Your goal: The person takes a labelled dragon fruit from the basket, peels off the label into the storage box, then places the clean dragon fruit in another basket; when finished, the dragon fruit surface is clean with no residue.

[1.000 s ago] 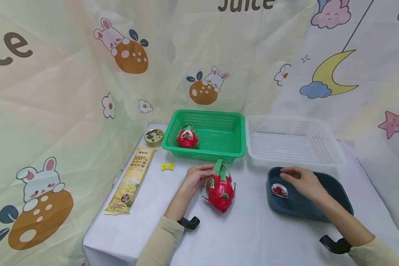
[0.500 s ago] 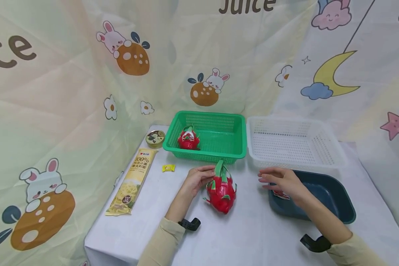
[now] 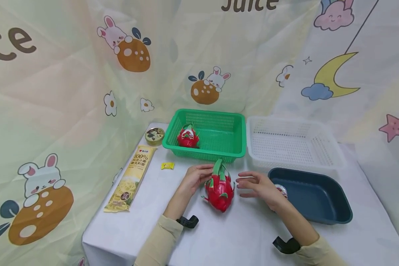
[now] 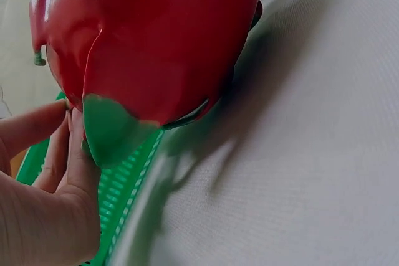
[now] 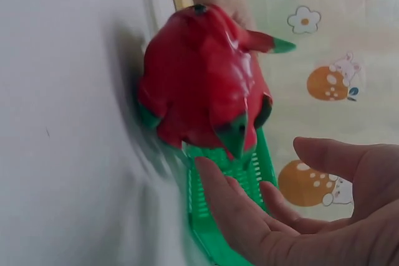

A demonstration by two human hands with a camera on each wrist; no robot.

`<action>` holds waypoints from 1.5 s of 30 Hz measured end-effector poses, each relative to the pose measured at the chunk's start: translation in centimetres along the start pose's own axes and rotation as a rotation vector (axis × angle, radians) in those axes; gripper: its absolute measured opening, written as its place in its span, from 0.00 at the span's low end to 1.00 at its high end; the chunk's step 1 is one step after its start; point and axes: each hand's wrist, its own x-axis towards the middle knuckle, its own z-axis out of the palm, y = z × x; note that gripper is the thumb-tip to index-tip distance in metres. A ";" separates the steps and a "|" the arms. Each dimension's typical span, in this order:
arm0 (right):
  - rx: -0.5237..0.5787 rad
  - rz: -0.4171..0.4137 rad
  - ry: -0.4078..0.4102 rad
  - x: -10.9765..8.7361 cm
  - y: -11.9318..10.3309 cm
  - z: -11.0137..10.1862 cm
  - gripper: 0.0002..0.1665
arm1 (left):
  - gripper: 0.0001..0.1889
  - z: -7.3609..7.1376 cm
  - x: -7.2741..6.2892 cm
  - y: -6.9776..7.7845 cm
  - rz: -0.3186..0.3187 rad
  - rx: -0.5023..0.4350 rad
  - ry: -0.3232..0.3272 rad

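Note:
A red dragon fruit [image 3: 220,194] with green-tipped scales stands at the middle of the table. My left hand [image 3: 193,181] pinches it near its green top on the left side, as the left wrist view also shows, with the thumb and fingers at a scale [image 4: 112,130]. To its right, my right hand [image 3: 260,188] hangs with fingers spread and apart from the fruit, holding nothing. In the right wrist view the fingers [image 5: 234,213] point towards the fruit [image 5: 199,79]. A small round label [image 3: 281,190] in the dark blue tray [image 3: 319,218] is partly hidden by my right hand.
A green basket [image 3: 204,153] holding another dragon fruit [image 3: 187,137] stands at the back, beside a white basket [image 3: 294,162]. At left lie a pasta packet [image 3: 131,179], a round tin [image 3: 154,136] and a small yellow wrapped piece [image 3: 167,166].
My right hand has moved left from over the dark blue tray to beside the dragon fruit. My left hand and the fruit have stayed in place.

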 end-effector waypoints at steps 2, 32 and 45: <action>0.026 0.013 0.001 0.2 0.3 0.5 0.32 | 0.19 0.0 0.0 0.1 0.002 -0.005 -0.004; 0.068 0.084 0.288 1.1 2.3 2.2 0.27 | 0.19 0.3 -0.5 0.2 0.102 0.081 -0.115; 0.025 0.061 0.315 -0.4 2.2 1.7 0.21 | 0.17 0.5 -0.9 0.9 0.139 0.045 -0.153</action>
